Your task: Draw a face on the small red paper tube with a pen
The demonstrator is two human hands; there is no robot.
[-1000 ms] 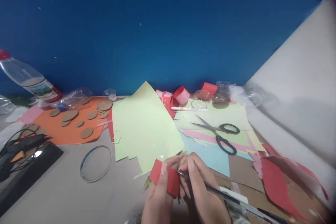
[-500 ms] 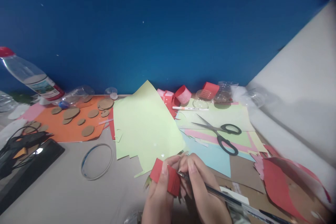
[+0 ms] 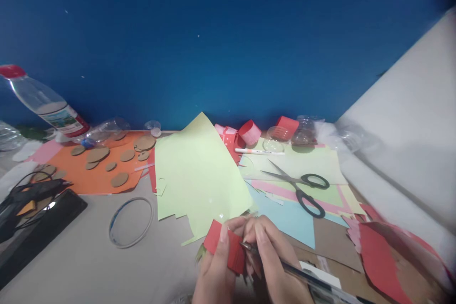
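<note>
At the near edge, the left hand (image 3: 217, 266) pinches a folded red paper piece (image 3: 226, 247) up off the counter (image 3: 89, 261), steadying it so the pen (image 3: 302, 278) gripped in the right hand (image 3: 274, 266) meets its edge. Farther off, black-handled scissors (image 3: 302, 187) lie open on coloured sheets at right, and cardboard discs (image 3: 107, 159) sit on orange paper far left.

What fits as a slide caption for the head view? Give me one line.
Left hand holds a folded red paper piece while the right hand puts a clear-barrelled pen to it, black-handled scissors lying beyond.
</note>
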